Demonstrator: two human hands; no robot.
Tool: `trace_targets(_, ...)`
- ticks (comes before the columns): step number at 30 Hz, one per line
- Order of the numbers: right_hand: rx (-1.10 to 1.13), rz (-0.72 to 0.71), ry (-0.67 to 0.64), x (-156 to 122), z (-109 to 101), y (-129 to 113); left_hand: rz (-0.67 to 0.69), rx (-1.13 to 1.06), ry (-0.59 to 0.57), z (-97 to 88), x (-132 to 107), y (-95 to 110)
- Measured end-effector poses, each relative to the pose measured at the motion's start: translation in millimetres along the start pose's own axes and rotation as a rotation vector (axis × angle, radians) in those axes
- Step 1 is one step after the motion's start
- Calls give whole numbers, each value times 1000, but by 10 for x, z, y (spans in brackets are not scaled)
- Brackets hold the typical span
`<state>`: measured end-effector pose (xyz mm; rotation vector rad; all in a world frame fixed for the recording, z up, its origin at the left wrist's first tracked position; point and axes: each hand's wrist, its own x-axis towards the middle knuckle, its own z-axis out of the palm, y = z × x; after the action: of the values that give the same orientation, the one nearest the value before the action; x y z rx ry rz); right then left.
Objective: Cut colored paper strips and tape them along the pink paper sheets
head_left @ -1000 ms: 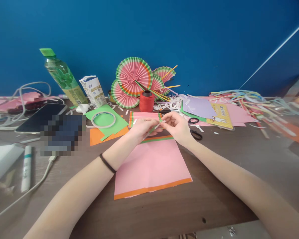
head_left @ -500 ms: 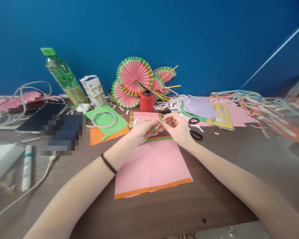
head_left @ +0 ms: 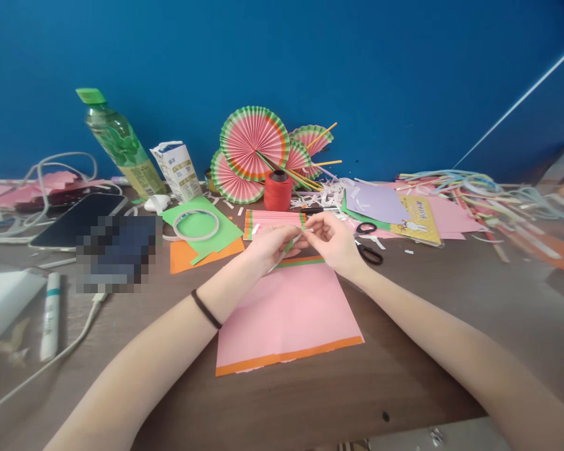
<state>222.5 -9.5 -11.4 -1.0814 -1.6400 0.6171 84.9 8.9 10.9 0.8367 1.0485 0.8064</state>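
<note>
My left hand (head_left: 271,245) and my right hand (head_left: 332,239) meet above the far edge of a pink paper sheet (head_left: 286,316) with orange and green borders. Both pinch a thin green and white strip (head_left: 295,240) between their fingertips. A black band sits on my left wrist. Just behind the hands lies a folded, pleated pink paper (head_left: 272,220). Black scissors (head_left: 369,252) lie right of my right hand.
A red thread spool (head_left: 277,191) and pleated paper fans (head_left: 254,144) stand at the back. A tape ring (head_left: 195,225) lies on green paper. At left are a green bottle (head_left: 117,143), a carton (head_left: 177,169), a phone (head_left: 78,220), cables and a pen (head_left: 51,316). Paper strips (head_left: 479,191) pile at right.
Almost nothing has moved. My fingers have shifted slightly along the thin strip, and the hands stay together in the same place.
</note>
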Motion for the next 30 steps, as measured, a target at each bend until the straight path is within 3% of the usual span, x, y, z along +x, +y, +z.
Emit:
trace_targets(19, -17, 0, -70, 44, -61, 14, 8, -6, -4, 1, -40, 28)
trace_targets(30, -38, -44, -40, 19, -26, 28, 45, 7, 14, 2, 6, -12)
